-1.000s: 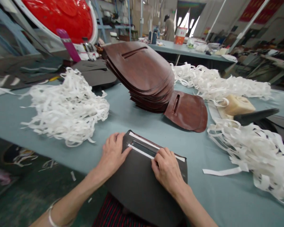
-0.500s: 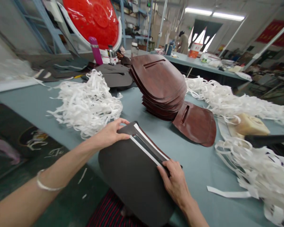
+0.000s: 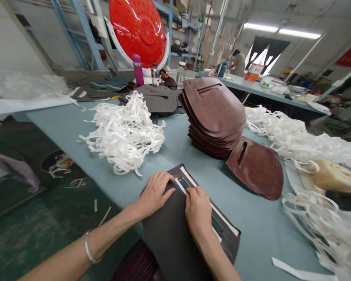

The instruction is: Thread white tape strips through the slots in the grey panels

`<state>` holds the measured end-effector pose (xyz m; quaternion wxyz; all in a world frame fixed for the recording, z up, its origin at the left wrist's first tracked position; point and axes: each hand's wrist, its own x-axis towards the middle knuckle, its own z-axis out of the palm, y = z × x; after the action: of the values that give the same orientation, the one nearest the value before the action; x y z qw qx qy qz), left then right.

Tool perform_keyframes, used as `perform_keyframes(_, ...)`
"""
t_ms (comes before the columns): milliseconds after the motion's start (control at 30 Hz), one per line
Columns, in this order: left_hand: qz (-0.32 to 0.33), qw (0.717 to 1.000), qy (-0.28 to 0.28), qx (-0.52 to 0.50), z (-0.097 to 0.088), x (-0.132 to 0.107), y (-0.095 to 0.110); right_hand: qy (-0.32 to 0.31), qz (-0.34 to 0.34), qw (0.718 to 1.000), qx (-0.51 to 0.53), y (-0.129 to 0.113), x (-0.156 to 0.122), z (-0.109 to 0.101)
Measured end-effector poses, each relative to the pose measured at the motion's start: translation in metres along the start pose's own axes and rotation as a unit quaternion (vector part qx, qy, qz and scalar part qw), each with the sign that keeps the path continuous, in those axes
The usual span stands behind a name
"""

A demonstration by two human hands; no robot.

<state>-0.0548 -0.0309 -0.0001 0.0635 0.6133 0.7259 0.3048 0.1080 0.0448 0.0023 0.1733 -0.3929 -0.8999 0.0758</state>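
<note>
At the near edge of the blue-grey table, a dark leather panel under the left hand, fingers spread flat, and the right hand, fingers bunched narrowly over a white strip beside the slot, with uneven pressure a likely cause of creases or a sliding panel.

The left hand and right hand rest on a charcoal-black leather panel, whose slot is lined by white tape strips. Ahead of the hands, the stacked leather panels are reddish brown with darker mottling; the single panel beside the stack matches this colour. Ahead of the left hand, the paper offcuts are white. The desk under the hands is pale blue-grey. Far beyond the hands, the round plastic shell is glossy red with a white rim, and the flask is magenta. Just below the hands, the garment is black with red stripes.
</note>
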Motion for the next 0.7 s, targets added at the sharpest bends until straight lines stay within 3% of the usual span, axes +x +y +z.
perform_keyframes(167, 0.062, 0.997, -0.028, 0.045, -0.002, 0.001, 0.006, 0.006, -0.036, 0.999, -0.004, -0.019, 0.019, 0.012)
perform_keyframes(333, 0.133, 0.986, -0.071, 0.072, -0.003, 0.003, 0.009, 0.0, -0.081, 0.996, -0.041, -0.02, 0.008, 0.005)
perform_keyframes(433, 0.142, 0.985, -0.06, 0.075, -0.002, 0.003, 0.008, 0.003, -0.108, 0.992, -0.062, -0.003, -0.018, -0.005)
perform_keyframes(600, 0.15, 0.985, -0.045, 0.077, 0.001, 0.0, 0.006, 0.037, -0.134, 0.989, -0.045, 0.048, -0.084, -0.026)
perform_keyframes(700, 0.149, 0.985, -0.042, 0.077, 0.003, -0.001, 0.005, 0.039, -0.123, 0.991, -0.027, 0.06, -0.099, -0.031)
